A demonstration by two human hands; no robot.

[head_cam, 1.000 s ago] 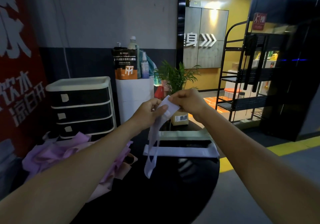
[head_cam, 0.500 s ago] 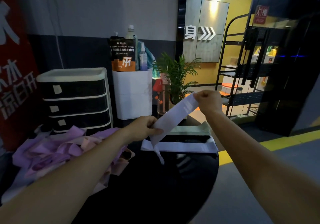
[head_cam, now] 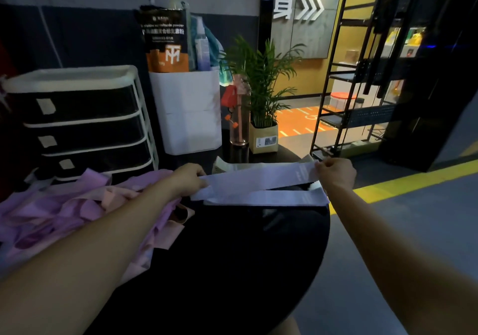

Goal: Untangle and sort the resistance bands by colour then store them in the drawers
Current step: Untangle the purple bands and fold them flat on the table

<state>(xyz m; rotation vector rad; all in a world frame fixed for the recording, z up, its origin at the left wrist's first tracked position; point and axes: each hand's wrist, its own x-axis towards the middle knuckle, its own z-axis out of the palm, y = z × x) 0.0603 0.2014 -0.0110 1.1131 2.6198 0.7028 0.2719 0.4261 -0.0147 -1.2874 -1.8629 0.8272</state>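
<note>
Drawers behind bands, left.

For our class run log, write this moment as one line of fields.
left hand: pinches white band | right hand: pinches other end | band: stretched flat over table | pink-purple pile: unsorted | drawers: closed

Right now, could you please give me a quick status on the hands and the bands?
Left hand and right hand pinch opposite ends of pale lavender flat band. Tangled purple-pink pile unsorted. Three black drawers closed.

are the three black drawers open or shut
Shut: all three drawers sit flush in the white frame, labelled fronts lined up, none pulled out.
</note>
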